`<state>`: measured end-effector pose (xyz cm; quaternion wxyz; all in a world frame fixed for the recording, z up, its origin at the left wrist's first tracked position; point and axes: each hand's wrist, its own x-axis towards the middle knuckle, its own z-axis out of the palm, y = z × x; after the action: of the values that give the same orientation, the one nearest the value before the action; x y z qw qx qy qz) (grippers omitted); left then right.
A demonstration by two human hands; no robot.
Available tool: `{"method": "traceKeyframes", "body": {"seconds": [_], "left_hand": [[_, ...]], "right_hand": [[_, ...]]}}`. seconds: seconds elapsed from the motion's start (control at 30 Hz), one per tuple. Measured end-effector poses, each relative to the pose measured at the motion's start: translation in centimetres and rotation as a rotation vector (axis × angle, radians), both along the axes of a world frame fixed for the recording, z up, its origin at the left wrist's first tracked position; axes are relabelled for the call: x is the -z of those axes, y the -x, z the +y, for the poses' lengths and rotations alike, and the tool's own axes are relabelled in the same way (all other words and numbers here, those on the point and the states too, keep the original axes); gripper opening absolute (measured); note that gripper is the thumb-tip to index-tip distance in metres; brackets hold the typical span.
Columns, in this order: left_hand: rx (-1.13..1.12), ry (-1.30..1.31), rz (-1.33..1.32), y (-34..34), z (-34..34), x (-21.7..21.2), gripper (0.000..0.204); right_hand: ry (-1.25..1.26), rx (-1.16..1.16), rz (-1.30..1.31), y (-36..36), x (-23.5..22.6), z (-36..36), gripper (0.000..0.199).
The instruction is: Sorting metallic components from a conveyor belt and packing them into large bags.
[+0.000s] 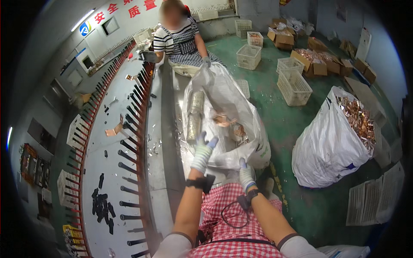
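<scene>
In front of me lies a large white woven sack [254,124], its mouth spread wide. My left hand [204,153], in a striped work glove, is over the near side of the opening with its fingers spread and nothing in them. My right hand [247,175], gloved alike, is closed on the sack's near rim. Inside are thin copper-coloured pieces [239,133]; another copper-coloured piece [222,119], smeared by motion, shows above them. Along the sack's left side stands a long dull metallic-looking roll or bundle [195,116].
A conveyor-like table [97,172] edged with black pegs runs along my left, bearing black parts [102,208]. Across from me sits a co-worker [185,43], one gloved hand at the sack's far rim. Right stand a full white sack [329,142], plastic crates [294,88] and cardboard boxes [318,66].
</scene>
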<state>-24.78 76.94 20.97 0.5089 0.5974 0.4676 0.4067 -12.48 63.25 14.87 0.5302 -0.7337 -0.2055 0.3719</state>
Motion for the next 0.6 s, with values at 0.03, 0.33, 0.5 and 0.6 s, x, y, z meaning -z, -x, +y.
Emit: {"method": "traceKeyframes", "body": {"seconds": [0.03,0.33,0.5,0.6], "left_hand": [[0.0,0.042,-0.057,-0.2,-0.9,0.9,0.066],[-0.412,-0.151,-0.138,8.1,-3.7,3.3,0.062],[-0.618,-0.403,-0.076,12.2,-3.1,-0.3,0.068],[-0.803,-0.548,0.035,15.8,-2.9,-2.1,0.065]], "right_hand": [[0.09,0.006,-0.079,-0.6,0.5,0.0,0.076],[-0.044,0.032,0.116,-0.6,4.0,0.8,0.069],[-0.41,0.095,0.609,-2.3,10.7,2.2,0.056],[-0.401,0.085,0.615,-2.2,11.7,2.6,0.055]]}}
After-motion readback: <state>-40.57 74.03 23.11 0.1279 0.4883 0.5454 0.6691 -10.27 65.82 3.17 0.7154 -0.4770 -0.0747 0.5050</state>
